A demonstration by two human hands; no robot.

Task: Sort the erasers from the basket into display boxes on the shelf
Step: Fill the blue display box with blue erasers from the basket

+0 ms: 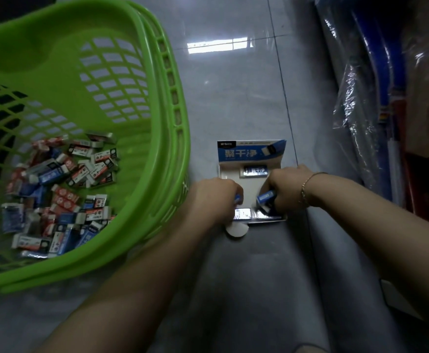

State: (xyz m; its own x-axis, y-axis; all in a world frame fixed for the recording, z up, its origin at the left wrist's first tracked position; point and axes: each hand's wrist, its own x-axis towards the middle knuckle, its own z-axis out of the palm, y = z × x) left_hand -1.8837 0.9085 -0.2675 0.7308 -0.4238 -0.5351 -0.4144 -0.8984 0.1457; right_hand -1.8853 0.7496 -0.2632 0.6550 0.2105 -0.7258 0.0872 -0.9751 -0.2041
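Two hands work over a shallow white cardboard display box (250,174) on glossy grey floor tiles (233,98). Right hand (288,188) curls its fingers around a blue-sleeved rectangular eraser (265,196) just above the box's near end. Left hand (214,197) pinches another blue eraser (237,199) at the box's left wall. One blue eraser (255,170) lies flat against the printed upright back flap. Beside it, a green plastic lattice basket (162,138) holds a loose heap of wrapped erasers (63,194), red, blue and white.

Both hands cover the display box's (249,171) near half; the left hand (214,197) hides most of its eraser (237,199), and the basket (157,123) runs off the frame's left edge.
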